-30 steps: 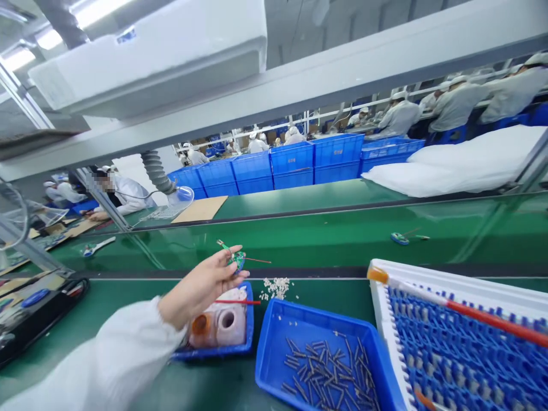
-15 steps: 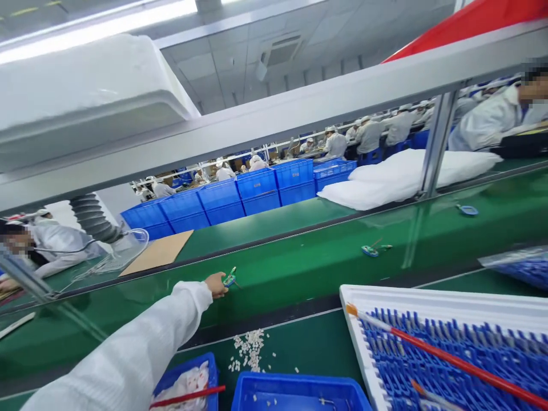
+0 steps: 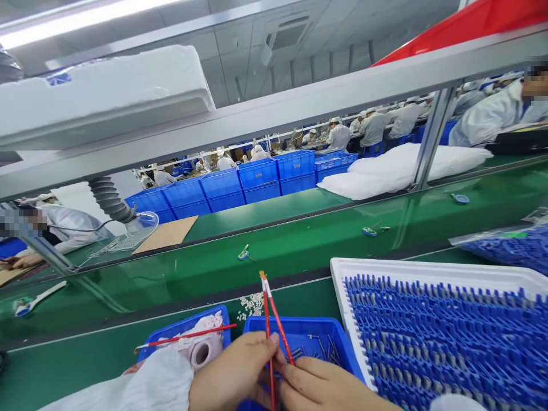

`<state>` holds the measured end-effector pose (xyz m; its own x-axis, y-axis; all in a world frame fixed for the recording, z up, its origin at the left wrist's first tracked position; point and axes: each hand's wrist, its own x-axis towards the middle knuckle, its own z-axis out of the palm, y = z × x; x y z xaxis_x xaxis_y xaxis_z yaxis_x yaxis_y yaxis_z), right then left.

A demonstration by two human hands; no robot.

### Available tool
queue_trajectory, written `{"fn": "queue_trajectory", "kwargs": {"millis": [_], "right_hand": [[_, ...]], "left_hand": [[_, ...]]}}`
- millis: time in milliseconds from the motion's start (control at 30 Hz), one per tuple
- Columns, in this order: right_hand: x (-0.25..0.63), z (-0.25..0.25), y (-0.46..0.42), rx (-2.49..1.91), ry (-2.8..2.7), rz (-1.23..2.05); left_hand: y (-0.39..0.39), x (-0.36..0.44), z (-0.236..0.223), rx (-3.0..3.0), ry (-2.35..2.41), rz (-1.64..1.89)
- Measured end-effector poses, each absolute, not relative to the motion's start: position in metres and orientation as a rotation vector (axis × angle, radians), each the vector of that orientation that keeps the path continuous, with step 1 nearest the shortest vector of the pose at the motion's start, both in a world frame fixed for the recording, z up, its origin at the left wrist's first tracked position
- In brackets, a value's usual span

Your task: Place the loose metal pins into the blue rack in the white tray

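Two red-handled paintbrushes stand upright in front of me, their orange bristle tips meeting. My left hand [image 3: 235,368] is closed around the left paintbrush [image 3: 268,319], thumb against its handle. Right beside it, my right hand [image 3: 325,385] has its fingers closed on the lower handle of the right paintbrush [image 3: 280,331]. Under the hands sits a blue bin [image 3: 342,337] with thin metal pieces in it. Beyond the brush tips, small white pieces [image 3: 252,305] are scattered on the green table. A small circuit-board part [image 3: 245,254] lies on the green belt.
At right is a white foam tray [image 3: 336,279] of blue parts, with a bag of blue parts [image 3: 505,251] behind. Another blue bin [image 3: 148,337] holds white cloth, a roll and a red brush [image 3: 192,335]. A metal post [image 3: 432,137] rises beyond the belt.
My left hand has let go of the circuit-board part on the belt and come back. The brushes that lay on the foam tray are now in my hands. The view has shifted.
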<state>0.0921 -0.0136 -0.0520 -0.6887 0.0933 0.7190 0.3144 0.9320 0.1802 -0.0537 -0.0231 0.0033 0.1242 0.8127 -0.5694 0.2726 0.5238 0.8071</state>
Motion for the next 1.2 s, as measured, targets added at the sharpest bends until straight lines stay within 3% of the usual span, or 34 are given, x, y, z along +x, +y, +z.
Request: {"fn": "queue_trajectory", "kwargs": {"millis": [333, 500, 700, 900, 1033, 1200], "right_hand": [[0.081, -0.055, -0.009, -0.452, -2.813, -0.199], [0.072, -0.067, -0.007, -0.464, -2.933, -0.086], [0.1, -0.043, 0.002, -0.452, -2.981, 0.028], [0.125, -0.036, 0.017, -0.81, -3.051, 0.061], [0.114, -0.05, 0.018, -0.658, -3.189, 0.14], [0.098, -0.059, 0.024, -0.446, -3.292, 0.169]], "left_hand": [[0.003, -0.075, -0.025, 1.294, 1.814, 0.194], [-0.002, -0.073, -0.037, 1.232, 1.834, 0.174], [-0.004, -0.075, -0.032, 1.163, 1.791, 0.155], [-0.017, -0.076, -0.001, 1.192, 1.795, 0.255], [-0.037, -0.083, 0.008, 1.266, 1.742, 0.381], [-0.068, -0.095, -0.016, 1.64, 1.804, 0.476]]}}
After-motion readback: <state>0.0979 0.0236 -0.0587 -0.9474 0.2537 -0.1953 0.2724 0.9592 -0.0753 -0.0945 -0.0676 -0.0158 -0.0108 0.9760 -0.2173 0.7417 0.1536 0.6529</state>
